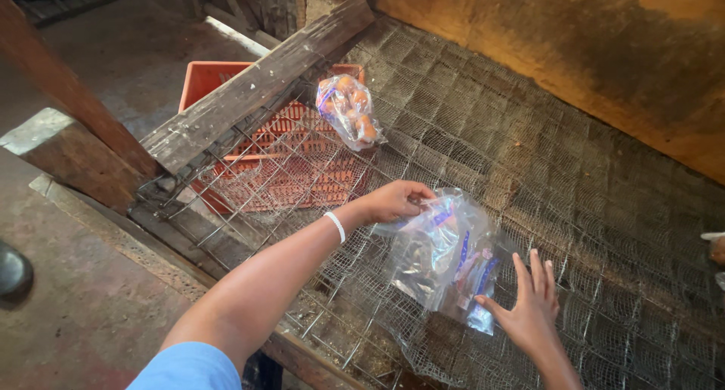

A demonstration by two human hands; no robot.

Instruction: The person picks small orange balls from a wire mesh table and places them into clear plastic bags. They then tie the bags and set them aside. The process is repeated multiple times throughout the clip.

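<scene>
From the head camera, the left hand [393,201] pinches the top edge of an empty clear plastic bag [442,250] lying on the wire mesh bed [604,209], while the right hand [532,311] lies spread with fingers flat against the bag's lower corner. The bag looks light, limp and slippery, best gripped at its mouth. I count two bags: this one and a filled bag of orange items [349,109] near one orange crate [208,80] below the mesh.
</scene>
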